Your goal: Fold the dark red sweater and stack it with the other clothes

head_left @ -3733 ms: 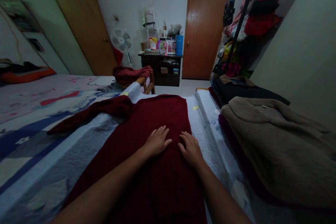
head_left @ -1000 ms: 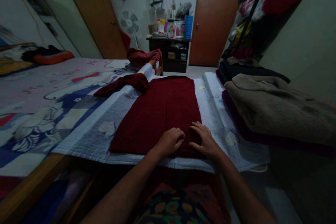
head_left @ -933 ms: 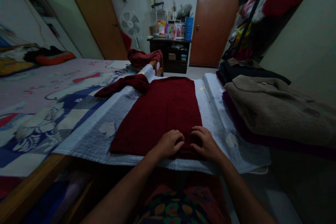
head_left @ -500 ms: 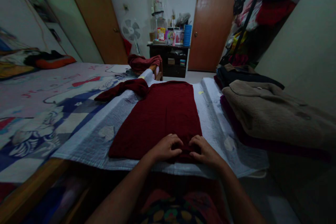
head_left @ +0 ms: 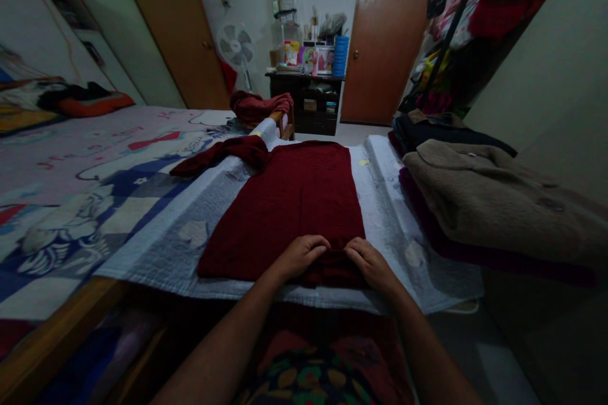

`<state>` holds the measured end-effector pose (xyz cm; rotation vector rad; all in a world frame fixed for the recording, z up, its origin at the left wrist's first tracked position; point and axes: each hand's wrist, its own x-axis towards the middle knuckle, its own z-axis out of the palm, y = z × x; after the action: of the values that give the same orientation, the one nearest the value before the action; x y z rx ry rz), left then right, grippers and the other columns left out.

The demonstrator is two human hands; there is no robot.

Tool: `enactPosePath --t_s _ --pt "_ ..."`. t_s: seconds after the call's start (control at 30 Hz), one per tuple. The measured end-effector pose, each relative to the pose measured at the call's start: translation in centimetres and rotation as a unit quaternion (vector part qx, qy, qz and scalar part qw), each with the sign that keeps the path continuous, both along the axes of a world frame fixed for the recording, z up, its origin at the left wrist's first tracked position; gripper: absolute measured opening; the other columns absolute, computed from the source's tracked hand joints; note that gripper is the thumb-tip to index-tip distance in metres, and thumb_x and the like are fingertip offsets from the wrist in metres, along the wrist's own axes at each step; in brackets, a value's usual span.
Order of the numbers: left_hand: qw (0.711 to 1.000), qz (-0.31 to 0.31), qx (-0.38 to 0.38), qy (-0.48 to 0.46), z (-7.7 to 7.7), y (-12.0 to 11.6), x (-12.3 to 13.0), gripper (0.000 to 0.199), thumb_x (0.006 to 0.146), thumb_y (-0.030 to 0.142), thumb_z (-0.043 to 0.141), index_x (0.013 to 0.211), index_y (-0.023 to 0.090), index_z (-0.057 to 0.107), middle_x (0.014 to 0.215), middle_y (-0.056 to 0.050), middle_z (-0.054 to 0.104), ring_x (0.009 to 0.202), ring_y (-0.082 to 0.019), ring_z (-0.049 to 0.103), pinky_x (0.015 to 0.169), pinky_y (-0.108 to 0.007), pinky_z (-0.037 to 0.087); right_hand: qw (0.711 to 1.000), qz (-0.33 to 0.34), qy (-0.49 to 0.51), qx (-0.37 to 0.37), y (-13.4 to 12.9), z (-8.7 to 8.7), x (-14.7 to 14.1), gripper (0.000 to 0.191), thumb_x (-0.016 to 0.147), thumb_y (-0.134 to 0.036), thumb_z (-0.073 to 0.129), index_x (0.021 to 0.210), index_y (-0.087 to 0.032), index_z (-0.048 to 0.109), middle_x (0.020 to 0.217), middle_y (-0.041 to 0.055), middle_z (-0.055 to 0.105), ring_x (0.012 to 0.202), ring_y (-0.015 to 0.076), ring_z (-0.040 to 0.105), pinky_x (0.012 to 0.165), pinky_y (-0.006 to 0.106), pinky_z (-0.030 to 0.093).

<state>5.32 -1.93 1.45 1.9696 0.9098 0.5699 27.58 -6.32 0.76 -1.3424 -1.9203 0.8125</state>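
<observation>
A dark red garment (head_left: 285, 202) lies spread on a light blue quilted cloth (head_left: 152, 259), with one sleeve (head_left: 223, 153) stretched out to the left at the far end. Close to the garment's near edge, my left hand (head_left: 301, 256) has its thumb and fingers pinched together on the fabric. My right hand (head_left: 373, 262) does the same just to the right, its fingertips a short gap away. Between them the fabric is slightly raised in a fold.
On the right a beige coat (head_left: 484, 202) lies folded on purple cloth, with dark folded clothes (head_left: 451, 136) behind. A bed with a patterned sheet (head_left: 114, 145) stands at left, its wooden frame (head_left: 66, 329) at the near left. Further back are a fan (head_left: 236, 44) and a dark cabinet (head_left: 304, 120).
My fingers have closed from loosely curled to pinching the red fabric. Both hands have shifted slightly, and the view has tilted a little.
</observation>
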Motion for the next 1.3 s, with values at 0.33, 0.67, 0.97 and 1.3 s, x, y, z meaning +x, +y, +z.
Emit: enactPosePath --t_s 0.33,0.67,0.97,1.3 --pt "0.999 0.004 0.047 0.019 -0.7 -0.1 -0.4 0.033 0.074 0.033 0.071 0.104 0.020 0.064 0.103 -0.003 0.065 0.098 -0.019 0.058 0.087 -0.028 0.045 0.998 -0.024 0.045 -0.035 0.4 -0.2 0.4 0.031 0.096 -0.039 0.040 0.078 -0.021 0.058 0.080 0.0002 0.057 0.077 0.0155 0.055 0.074 0.027 0.044" --pt "0.999 0.040 0.015 0.008 -0.3 -0.1 0.2 0.019 0.090 0.034 0.049 0.094 0.020 0.062 0.094 -0.001 0.066 0.089 -0.016 0.059 0.082 -0.025 0.045 0.996 -0.042 0.049 -0.064 0.0 -0.4 0.4 0.025 0.078 -0.030 0.062 0.102 -0.022 0.062 0.100 0.0027 0.066 0.095 0.0209 0.060 0.088 0.035 0.046" --pt "0.999 0.039 -0.013 -0.007 -0.5 0.0 -0.2 0.018 0.080 0.028 0.061 0.096 0.019 0.062 0.094 0.000 0.065 0.089 -0.017 0.059 0.079 -0.024 0.045 0.993 -0.052 0.066 -0.080 -0.1 0.4 0.1 0.017 0.081 -0.031 0.055 0.094 -0.022 0.063 0.092 0.0016 0.065 0.089 0.0198 0.060 0.084 0.032 0.045" --pt "0.996 0.031 -0.063 -0.053 -0.5 0.3 -0.5 0.018 0.085 0.031 0.053 0.094 0.018 0.062 0.091 0.000 0.065 0.084 -0.016 0.057 0.078 -0.023 0.044 0.972 -0.068 0.172 -0.143 0.1 -0.7 1.1 0.020 0.080 -0.036 0.058 0.091 -0.021 0.064 0.084 -0.0007 0.063 0.079 0.0174 0.057 0.071 0.027 0.045"
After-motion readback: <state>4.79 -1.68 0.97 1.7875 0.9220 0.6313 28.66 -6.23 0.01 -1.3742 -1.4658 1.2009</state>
